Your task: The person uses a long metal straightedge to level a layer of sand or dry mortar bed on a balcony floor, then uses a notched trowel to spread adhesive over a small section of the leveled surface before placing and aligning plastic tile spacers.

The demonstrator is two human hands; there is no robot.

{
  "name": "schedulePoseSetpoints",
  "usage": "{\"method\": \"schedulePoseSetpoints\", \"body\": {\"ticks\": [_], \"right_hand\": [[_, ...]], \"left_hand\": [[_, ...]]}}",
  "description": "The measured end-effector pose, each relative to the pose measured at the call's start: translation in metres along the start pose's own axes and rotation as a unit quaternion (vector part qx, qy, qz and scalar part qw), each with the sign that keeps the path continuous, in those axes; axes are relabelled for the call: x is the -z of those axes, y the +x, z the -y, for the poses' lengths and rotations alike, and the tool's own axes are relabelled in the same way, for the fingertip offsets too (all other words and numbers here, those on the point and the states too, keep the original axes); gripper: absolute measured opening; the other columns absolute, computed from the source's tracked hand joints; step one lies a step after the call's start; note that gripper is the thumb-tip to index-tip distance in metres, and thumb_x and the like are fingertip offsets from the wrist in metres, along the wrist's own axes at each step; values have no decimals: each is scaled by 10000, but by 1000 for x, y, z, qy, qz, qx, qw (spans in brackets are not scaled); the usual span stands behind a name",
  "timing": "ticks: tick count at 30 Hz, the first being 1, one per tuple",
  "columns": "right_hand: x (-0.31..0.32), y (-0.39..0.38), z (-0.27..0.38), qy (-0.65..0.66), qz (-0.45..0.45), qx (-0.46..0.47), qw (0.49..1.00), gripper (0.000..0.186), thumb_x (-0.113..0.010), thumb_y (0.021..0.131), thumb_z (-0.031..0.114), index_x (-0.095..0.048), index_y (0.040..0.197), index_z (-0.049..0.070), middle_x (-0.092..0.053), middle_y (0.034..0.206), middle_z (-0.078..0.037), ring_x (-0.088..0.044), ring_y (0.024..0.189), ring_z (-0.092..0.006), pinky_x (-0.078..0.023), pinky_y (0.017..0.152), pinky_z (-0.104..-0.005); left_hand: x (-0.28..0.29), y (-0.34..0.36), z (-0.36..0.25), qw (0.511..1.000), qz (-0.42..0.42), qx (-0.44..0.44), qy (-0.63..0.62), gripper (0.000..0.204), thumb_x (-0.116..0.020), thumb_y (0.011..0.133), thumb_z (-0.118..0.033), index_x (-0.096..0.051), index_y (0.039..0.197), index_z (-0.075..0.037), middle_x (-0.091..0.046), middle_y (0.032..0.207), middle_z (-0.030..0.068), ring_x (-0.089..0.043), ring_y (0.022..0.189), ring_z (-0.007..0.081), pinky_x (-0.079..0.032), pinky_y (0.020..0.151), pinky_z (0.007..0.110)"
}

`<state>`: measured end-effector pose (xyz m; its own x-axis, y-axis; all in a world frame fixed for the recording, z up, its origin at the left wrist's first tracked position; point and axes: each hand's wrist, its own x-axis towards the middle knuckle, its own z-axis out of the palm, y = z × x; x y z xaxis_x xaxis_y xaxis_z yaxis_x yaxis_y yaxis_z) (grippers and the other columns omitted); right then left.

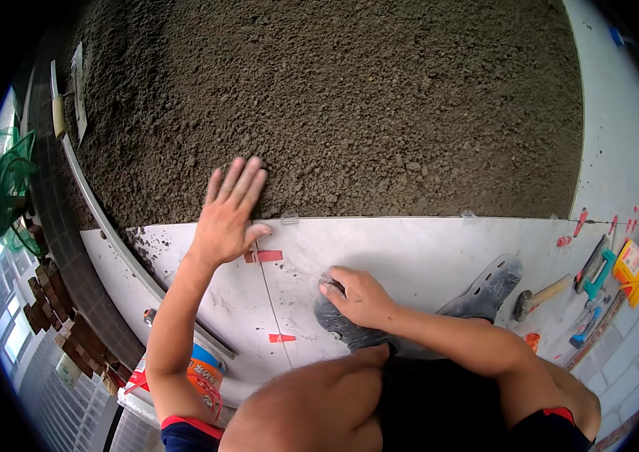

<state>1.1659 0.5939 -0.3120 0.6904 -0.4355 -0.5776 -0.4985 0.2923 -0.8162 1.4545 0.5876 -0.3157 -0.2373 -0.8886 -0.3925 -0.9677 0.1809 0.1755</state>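
My left hand [230, 215] is open, palm down, with its fingertips over the edge of the rough grey-brown mortar bed [379, 113]. Its thumb points across a joint between white floor tiles [394, 241], close to a red levelling wedge [264, 256]. My right hand [361, 297] is closed, thumb and fingers curled together above my dark, dusty shoe [328, 316]; what they hold, if anything, is hidden. Clear levelling clips [289, 218] stick out along the tile edge by the mortar. A second red wedge [282, 338] lies across the same joint nearer to me.
At the right lie a hammer [541, 297], a teal-handled tool [599, 275] and a yellow packet [633, 270]. A long metal strip [97, 203] runs along the left side. An orange and blue bucket [206, 365] stands by my left arm. Green netting [9, 184] hangs far left.
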Motion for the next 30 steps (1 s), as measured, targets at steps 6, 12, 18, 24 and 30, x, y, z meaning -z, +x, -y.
{"method": "schedulePoseSetpoints", "body": {"ticks": [6, 12, 18, 24, 30], "right_hand": [[-7, 0, -5, -13, -5, 1, 1000, 196, -563, 904, 208, -585, 914, 14, -616, 822, -207, -587, 768, -420, -460, 676, -466], [-10, 3, 0, -10, 14, -7, 1000, 206, -554, 908, 226, -585, 914, 23, -620, 847, -199, -597, 802, -400, -460, 694, -465], [-19, 4, -14, 1, -18, 66, 998, 204, -554, 914, 215, -524, 881, 16, -552, 789, -230, -540, 746, -433, -436, 671, -478], [141, -21, 36, -252, 117, 84, 957, 104, -507, 868, 119, -485, 848, 20, -558, 711, -212, -554, 703, -442, -456, 618, -490], [351, -143, 74, -353, -226, -199, 886, 207, -562, 884, 132, -515, 1044, 9, -616, 711, -155, -644, 643, -264, -508, 644, -353]], "left_hand": [[-16, -25, -13, 998, 34, -42, 14, 958, -305, 836, -749, -310, 1466, -26, -232, 1556, 136, -133, 1453, 349, -58, 1163, 505], [-28, -44, -11, 1000, -4, -11, 14, 970, -331, 818, -756, -337, 1451, -21, -257, 1548, 124, -164, 1447, 333, -78, 1162, 505], [-29, -41, -17, 999, 39, 14, -24, 1053, -339, 805, -779, -296, 1435, 64, -256, 1523, 231, -190, 1431, 385, -66, 1152, 543], [-22, -51, -37, 965, -177, 130, -145, 645, -443, 968, -311, -240, 1465, 47, -191, 1544, 220, -176, 1422, 408, -150, 1154, 491], [-13, -74, -116, 850, -223, 206, -431, 140, -518, 945, -45, -621, 987, 40, -626, 909, 132, -583, 754, 230, -477, 679, 310]]}}
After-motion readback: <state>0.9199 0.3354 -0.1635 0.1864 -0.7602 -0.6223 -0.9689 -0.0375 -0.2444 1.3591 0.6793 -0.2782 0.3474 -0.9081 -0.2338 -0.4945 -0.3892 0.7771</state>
